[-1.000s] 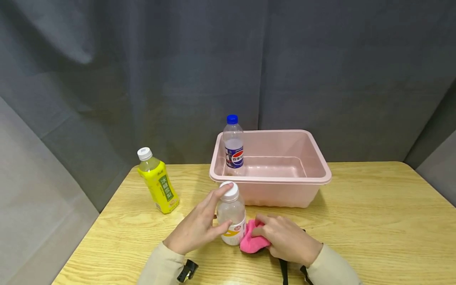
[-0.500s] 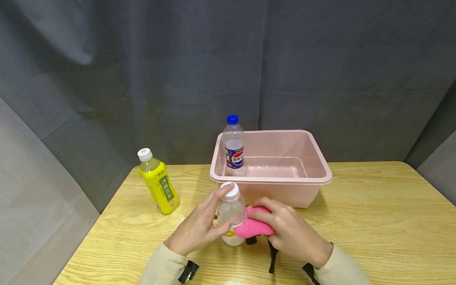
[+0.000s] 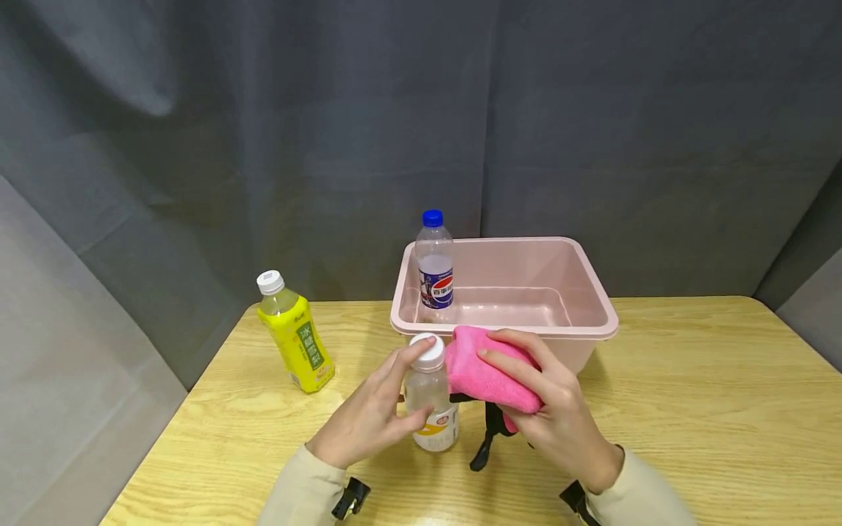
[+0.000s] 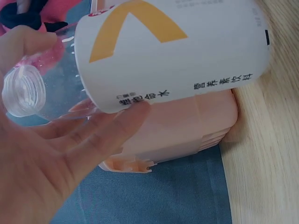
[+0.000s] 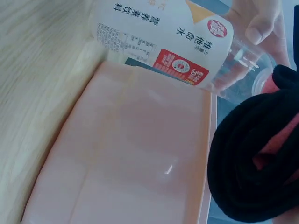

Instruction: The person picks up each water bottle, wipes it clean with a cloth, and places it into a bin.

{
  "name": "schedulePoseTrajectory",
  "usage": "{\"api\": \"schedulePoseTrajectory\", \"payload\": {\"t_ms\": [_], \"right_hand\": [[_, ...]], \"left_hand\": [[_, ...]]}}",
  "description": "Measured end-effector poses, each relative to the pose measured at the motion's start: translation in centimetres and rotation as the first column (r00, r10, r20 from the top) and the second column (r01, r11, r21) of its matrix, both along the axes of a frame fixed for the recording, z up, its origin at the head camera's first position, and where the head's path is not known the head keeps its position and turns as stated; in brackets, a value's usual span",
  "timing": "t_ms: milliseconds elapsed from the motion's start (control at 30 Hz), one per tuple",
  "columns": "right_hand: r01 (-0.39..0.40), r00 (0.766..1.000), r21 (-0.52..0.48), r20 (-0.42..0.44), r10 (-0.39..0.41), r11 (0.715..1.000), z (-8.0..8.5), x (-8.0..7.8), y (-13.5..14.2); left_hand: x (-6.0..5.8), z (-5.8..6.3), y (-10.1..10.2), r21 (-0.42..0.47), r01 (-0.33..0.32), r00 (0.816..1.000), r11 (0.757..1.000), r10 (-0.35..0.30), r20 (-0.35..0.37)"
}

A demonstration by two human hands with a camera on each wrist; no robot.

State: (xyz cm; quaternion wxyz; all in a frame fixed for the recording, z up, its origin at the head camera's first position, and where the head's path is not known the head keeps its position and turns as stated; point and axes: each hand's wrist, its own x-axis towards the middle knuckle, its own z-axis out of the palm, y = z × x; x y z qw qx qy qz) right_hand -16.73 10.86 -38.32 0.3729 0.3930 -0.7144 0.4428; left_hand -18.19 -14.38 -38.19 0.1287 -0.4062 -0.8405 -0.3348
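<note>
A clear plastic bottle [image 3: 439, 432] with a white cap and a white label stands upright on the table. My left hand [image 3: 371, 413] grips it from the left, thumb near the label and a finger over the cap. In the left wrist view, the label [image 4: 173, 51] carries an orange mark. My right hand [image 3: 559, 405] holds a bunched pink cloth [image 3: 490, 369] beside the bottle's neck, in front of the bin. Dark fabric dangles below the cloth; the right wrist view shows this black part [image 5: 233, 163] rolled up, with pink inside.
Behind the hands is a pink plastic bin [image 3: 526, 332]. A blue-capped Pepsi bottle [image 3: 435, 288] stands inside its left end. To the left, a yellow-labelled drink bottle [image 3: 299, 340] stands on the wooden table [image 3: 710, 409]. Grey curtain [image 3: 368, 131] hangs behind the table.
My right hand has raised the pink cloth from low beside the bottle up to its neck, and more of the cloth shows. The left hand keeps its hold on the bottle.
</note>
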Motion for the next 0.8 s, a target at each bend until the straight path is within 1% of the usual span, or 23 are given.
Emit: {"api": "schedulePoseTrajectory", "payload": {"t_ms": [167, 233, 267, 367, 433, 500, 600, 800], "right_hand": [[0.003, 1.0, -0.073, -0.019, -0.004, 0.997, -0.18, -0.05, -0.36], [0.0, 1.0, -0.073, -0.011, 0.0, 0.997, -0.26, -0.03, -0.45], [0.0, 1.0, -0.048, -0.001, 0.0, 0.999, -0.25, 0.0, -0.47], [0.023, 1.0, 0.086, 0.013, -0.024, 0.996, -0.3, 0.01, -0.42], [0.041, 0.999, 0.174, 0.001, -0.041, 0.984, -0.25, -0.01, -0.32], [0.06, 0.998, 0.229, -0.008, -0.06, 0.972, -0.18, -0.01, -0.19], [0.075, 0.997, 0.264, -0.007, -0.076, 0.962, -0.06, 0.04, 0.0], [0.095, 0.994, 0.302, -0.079, -0.074, 0.949, -0.09, -0.11, 0.01]], "left_hand": [[-0.07, 0.09, 0.04, 0.001, 0.007, 1.0, 1.0, -0.007, -0.006], [-0.09, 0.08, 0.02, 0.001, 0.009, 1.0, 1.0, -0.009, -0.01], [-0.1, 0.08, 0.0, 0.001, 0.009, 1.0, 1.0, -0.009, -0.013], [-0.12, 0.11, -0.04, 0.0, 0.008, 1.0, 1.0, -0.008, -0.022], [-0.11, 0.14, -0.04, 0.0, 0.006, 1.0, 1.0, -0.006, -0.027], [-0.1, 0.17, -0.02, -0.001, 0.006, 1.0, 1.0, -0.006, -0.024], [-0.09, 0.22, 0.03, -0.002, 0.003, 1.0, 1.0, -0.003, -0.018], [-0.02, 0.14, 0.01, -0.011, -0.019, 1.0, 1.0, 0.019, -0.014]]}}
